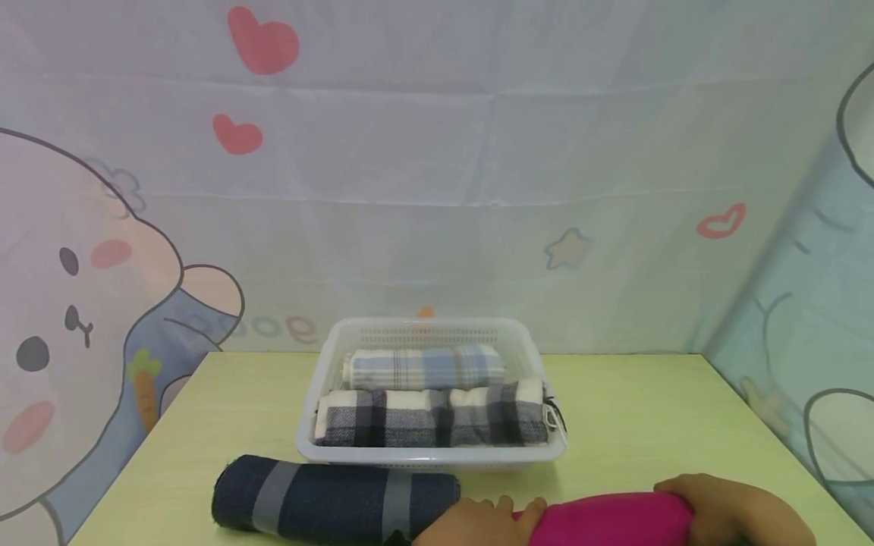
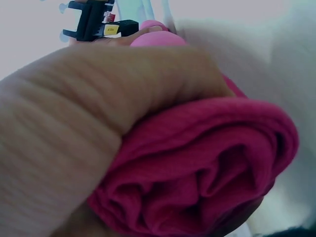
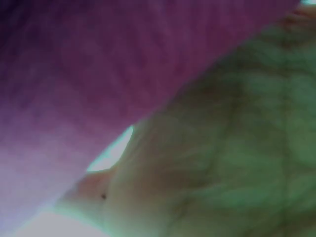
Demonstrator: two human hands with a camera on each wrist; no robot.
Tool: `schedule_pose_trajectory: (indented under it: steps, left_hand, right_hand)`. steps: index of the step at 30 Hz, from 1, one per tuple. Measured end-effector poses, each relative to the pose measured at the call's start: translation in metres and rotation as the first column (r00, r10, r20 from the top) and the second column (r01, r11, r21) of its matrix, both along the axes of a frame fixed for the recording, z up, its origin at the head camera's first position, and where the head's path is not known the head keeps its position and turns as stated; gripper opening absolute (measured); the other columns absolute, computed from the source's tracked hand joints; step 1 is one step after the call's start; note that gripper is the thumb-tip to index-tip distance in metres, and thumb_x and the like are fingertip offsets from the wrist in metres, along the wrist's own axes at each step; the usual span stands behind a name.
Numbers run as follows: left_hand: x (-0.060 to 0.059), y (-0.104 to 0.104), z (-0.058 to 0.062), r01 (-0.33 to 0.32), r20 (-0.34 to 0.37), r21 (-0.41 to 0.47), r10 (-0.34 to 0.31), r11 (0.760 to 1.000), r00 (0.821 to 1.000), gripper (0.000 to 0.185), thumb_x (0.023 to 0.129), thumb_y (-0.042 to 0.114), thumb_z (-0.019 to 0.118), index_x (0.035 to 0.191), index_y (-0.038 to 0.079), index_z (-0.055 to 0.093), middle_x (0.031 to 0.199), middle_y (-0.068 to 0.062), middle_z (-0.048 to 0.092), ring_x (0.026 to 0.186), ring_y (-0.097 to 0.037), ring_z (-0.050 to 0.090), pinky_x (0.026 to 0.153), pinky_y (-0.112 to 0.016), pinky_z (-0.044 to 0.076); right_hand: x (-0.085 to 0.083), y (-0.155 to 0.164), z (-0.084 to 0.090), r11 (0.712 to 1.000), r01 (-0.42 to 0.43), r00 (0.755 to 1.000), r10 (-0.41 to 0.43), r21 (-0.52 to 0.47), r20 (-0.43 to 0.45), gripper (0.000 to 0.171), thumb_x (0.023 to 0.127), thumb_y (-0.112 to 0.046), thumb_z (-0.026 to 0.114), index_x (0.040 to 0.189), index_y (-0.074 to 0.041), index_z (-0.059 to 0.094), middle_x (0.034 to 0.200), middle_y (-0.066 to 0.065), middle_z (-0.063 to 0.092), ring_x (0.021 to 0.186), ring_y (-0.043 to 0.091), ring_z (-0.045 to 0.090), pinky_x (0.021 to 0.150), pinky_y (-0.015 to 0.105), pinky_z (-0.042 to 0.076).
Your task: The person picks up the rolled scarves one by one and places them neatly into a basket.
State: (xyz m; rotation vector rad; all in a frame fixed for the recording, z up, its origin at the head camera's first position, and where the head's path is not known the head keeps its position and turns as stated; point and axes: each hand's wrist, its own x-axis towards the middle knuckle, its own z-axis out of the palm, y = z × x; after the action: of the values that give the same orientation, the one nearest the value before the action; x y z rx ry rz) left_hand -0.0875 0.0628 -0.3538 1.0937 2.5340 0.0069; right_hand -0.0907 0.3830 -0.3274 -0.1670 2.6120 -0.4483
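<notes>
A magenta rolled cloth (image 1: 611, 522) lies low at the right front in the head view, its lower part cut off by the frame. My left hand (image 1: 474, 525) grips its left end. At the other end my right hand (image 1: 740, 514) holds the roll. The left wrist view looks onto the folded layers of the magenta roll's end (image 2: 197, 182), with the left thumb side curled over it. Blurred cloth (image 3: 123, 64) lies close against the right palm (image 3: 227, 148) in the right wrist view; those fingertips are hidden.
A white plastic basket (image 1: 437, 456) stands at mid-table, holding a black-and-white checked roll (image 1: 410, 423) and a pale blue plaid roll (image 1: 423, 368). In front of it, a dark blue roll with grey stripes (image 1: 341, 497) lies beside the left hand. A printed curtain (image 1: 423, 152) hangs behind the yellow-green table (image 1: 628, 425).
</notes>
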Motion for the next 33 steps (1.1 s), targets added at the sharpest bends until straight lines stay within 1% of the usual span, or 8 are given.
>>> schedule_pose_trajectory:
  steps: [1,5,8,17,23,26,30,33]
  left_hand:
    - [-0.001,-0.001,0.001,0.001,0.016,-0.003,-0.001,1.000,1.000,0.068,0.093,0.062,0.054,0.152,0.038,0.029,0.116,0.009,0.063,0.089,-0.006,0.061,0.071,-0.025,0.051]
    - [-0.003,-0.005,0.009,-0.012,0.092,-0.007,0.013,1.000,0.996,0.072,0.093,0.060,0.056,0.154,0.038,0.025,0.123,0.008,0.060,0.097,-0.007,0.061,0.081,-0.028,0.052]
    - [-0.003,-0.007,0.015,-0.040,0.120,-0.020,0.043,0.999,0.992,0.073,0.092,0.060,0.059,0.152,0.039,0.024,0.126,0.009,0.058,0.103,-0.007,0.060,0.086,-0.029,0.052]
    - [0.001,-0.013,0.029,-0.100,0.132,-0.006,0.100,0.995,0.986,0.061,0.097,0.053,0.054,0.151,0.039,0.030,0.136,0.009,0.056,0.115,-0.008,0.058,0.090,-0.031,0.052]
    - [0.003,-0.018,0.034,-0.113,0.083,0.024,0.111,0.993,0.990,0.046,0.104,0.043,0.043,0.148,0.033,0.037,0.134,0.008,0.059,0.117,-0.009,0.060,0.091,-0.032,0.051]
    - [0.002,-0.020,0.036,-0.108,0.068,0.026,0.106,0.994,0.992,0.043,0.105,0.041,0.040,0.147,0.031,0.039,0.133,0.009,0.059,0.117,-0.008,0.060,0.093,-0.032,0.050]
    - [0.003,-0.023,0.039,-0.096,0.039,0.055,0.094,0.994,0.995,0.038,0.106,0.037,0.038,0.143,0.029,0.041,0.128,0.009,0.061,0.114,-0.008,0.061,0.093,-0.032,0.050]
    - [0.003,-0.027,0.041,-0.056,-0.002,0.084,0.056,0.995,0.998,0.038,0.105,0.036,0.041,0.142,0.026,0.043,0.122,0.007,0.062,0.110,-0.008,0.061,0.089,-0.031,0.051]
  right_hand:
    - [0.000,0.000,0.001,1.000,-0.005,1.000,0.005,-0.008,-0.001,0.049,0.068,-0.007,0.080,0.112,-0.024,0.067,0.106,-0.004,0.063,0.094,0.017,0.055,0.080,0.040,0.048]
    - [0.002,0.001,0.002,0.997,0.072,0.997,-0.073,0.015,0.040,0.055,0.067,-0.015,0.086,0.116,-0.029,0.064,0.109,-0.003,0.062,0.097,0.019,0.054,0.078,0.039,0.047]
    - [0.002,0.001,0.002,0.987,0.154,0.984,-0.156,0.035,0.084,0.065,0.065,-0.018,0.089,0.122,-0.031,0.061,0.113,-0.002,0.062,0.101,0.021,0.054,0.078,0.040,0.048]
    - [0.002,0.000,0.004,0.992,0.125,0.990,-0.126,0.026,0.058,0.067,0.065,-0.010,0.087,0.123,-0.028,0.060,0.114,-0.002,0.061,0.102,0.021,0.055,0.081,0.041,0.049]
    - [0.002,-0.005,0.008,0.999,0.053,0.999,-0.053,0.012,0.010,0.049,0.066,-0.013,0.087,0.107,-0.027,0.064,0.102,-0.006,0.062,0.094,0.017,0.055,0.078,0.039,0.048]
    - [0.002,-0.004,0.007,0.999,0.044,0.999,-0.044,0.000,-0.009,0.047,0.065,-0.013,0.086,0.104,-0.027,0.065,0.098,-0.006,0.061,0.090,0.016,0.054,0.075,0.036,0.047]
    - [0.000,-0.001,0.006,0.998,0.059,0.998,-0.059,0.003,-0.014,0.059,0.065,-0.010,0.084,0.119,-0.022,0.064,0.110,-0.002,0.062,0.098,0.019,0.055,0.079,0.038,0.048]
    - [-0.001,0.001,0.005,0.998,0.070,0.998,-0.070,-0.001,-0.006,0.068,0.065,-0.010,0.084,0.128,-0.017,0.061,0.119,0.003,0.062,0.104,0.022,0.056,0.082,0.041,0.050]
